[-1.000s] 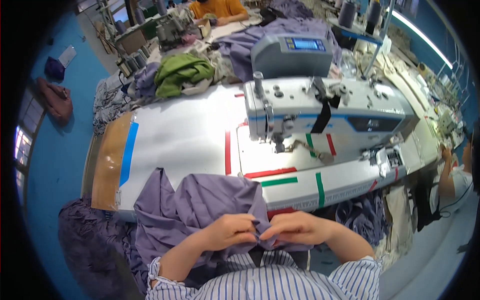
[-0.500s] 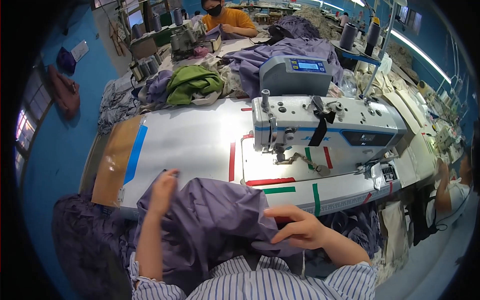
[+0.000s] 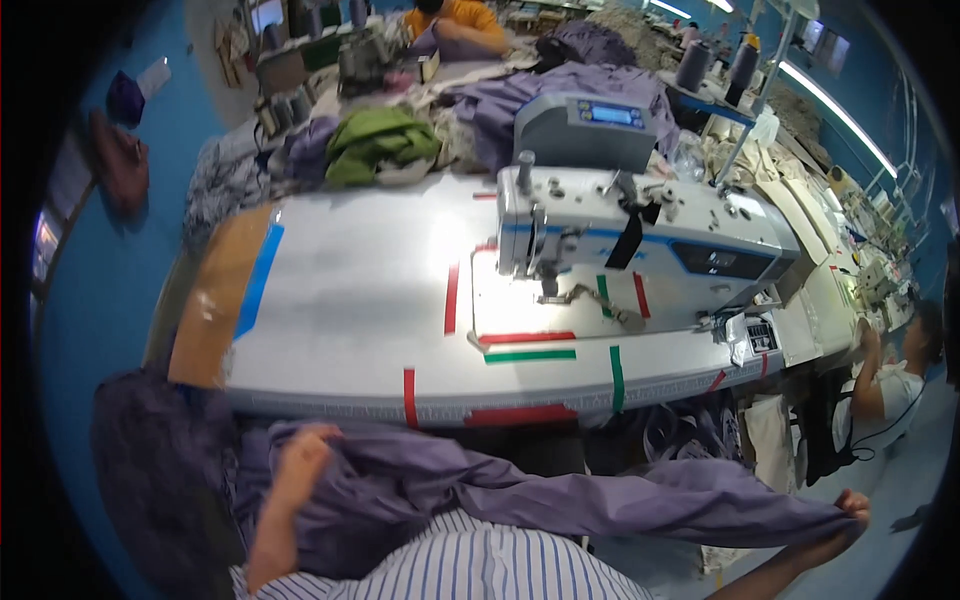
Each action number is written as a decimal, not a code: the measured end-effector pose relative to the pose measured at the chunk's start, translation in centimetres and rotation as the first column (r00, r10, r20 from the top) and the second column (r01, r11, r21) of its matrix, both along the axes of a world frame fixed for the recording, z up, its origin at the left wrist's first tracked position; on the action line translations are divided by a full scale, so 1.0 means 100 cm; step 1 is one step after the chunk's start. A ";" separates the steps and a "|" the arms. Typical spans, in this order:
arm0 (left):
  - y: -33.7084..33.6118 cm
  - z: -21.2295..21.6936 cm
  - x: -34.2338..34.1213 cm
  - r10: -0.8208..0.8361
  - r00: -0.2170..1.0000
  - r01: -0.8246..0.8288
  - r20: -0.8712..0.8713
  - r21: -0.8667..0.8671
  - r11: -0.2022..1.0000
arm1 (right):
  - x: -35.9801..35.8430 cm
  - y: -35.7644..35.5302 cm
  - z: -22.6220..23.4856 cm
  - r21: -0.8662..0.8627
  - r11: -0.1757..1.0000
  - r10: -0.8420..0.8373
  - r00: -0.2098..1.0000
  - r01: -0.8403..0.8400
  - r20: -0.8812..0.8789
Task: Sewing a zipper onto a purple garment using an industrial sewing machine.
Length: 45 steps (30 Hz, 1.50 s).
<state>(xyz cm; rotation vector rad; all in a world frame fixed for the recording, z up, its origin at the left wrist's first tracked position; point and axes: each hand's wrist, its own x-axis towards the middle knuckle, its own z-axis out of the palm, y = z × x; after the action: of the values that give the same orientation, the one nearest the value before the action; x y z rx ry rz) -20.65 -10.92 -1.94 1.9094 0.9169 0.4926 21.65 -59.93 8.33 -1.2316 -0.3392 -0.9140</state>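
Note:
A length of purple fabric (image 3: 590, 497) is stretched across my lap, below the table's front edge. Its right end is gripped in my right hand (image 3: 853, 508), held far out to the right with the fingers closed. My left hand (image 3: 303, 458) is closed on the fabric's left part, slightly blurred by motion. Creases run along the cloth between the two hands. Just beyond it stands a white sewing machine (image 3: 610, 225) with its needle area over the bright plate; no cloth lies under its presser foot.
The pale machine table (image 3: 340, 300) carries red, green and blue tape strips. Dark purple cloth (image 3: 150, 470) hangs at the left. Green fabric (image 3: 380, 145) and purple piles lie behind. One person in orange (image 3: 470, 25) sits opposite; another in white (image 3: 885, 390) is at the right.
My right hand has swung far right and now grips the cloth, drawing it out lengthwise. The fabric has come off the table edge, and my left hand has lowered toward me.

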 end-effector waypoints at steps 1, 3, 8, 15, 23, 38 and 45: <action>0.010 0.014 0.004 0.013 0.993 -0.027 0.113 0.116 0.993 | -0.005 0.008 0.003 -0.563 0.826 0.157 0.960 0.002 0.233; 0.025 0.042 0.008 0.155 0.988 -0.152 -0.005 0.142 0.978 | -0.014 0.049 -0.013 -0.665 0.366 0.640 0.695 -0.651 -0.328; 0.030 0.077 0.060 -0.111 0.954 0.122 0.280 -0.021 0.992 | -0.032 0.203 -0.037 -0.114 -0.102 0.983 -0.082 -0.988 -0.166; 0.020 0.076 0.122 -0.108 0.956 0.150 0.272 -0.136 0.979 | -0.112 0.352 -0.066 -0.358 -0.450 0.720 -0.095 -0.818 -0.688; 0.030 0.058 0.138 -0.246 0.898 0.328 0.365 -0.184 0.927 | -0.131 0.381 -0.109 -0.333 -0.453 0.768 -0.172 -0.827 -0.617; 0.048 0.038 0.143 -0.217 0.971 0.236 0.097 -0.294 0.926 | -0.124 0.370 -0.141 -0.155 -0.684 0.585 -0.409 -0.713 -0.701; 0.038 0.016 0.142 -0.177 0.984 0.167 0.011 -0.395 0.903 | -0.103 0.353 -0.134 -0.150 -0.578 0.621 -0.313 -0.802 -0.719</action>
<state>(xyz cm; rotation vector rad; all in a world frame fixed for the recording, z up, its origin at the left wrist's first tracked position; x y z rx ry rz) -6.44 -7.14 -0.34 1.6077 0.7846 0.1597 11.38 -24.63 -5.05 -1.0955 -1.4488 1.2571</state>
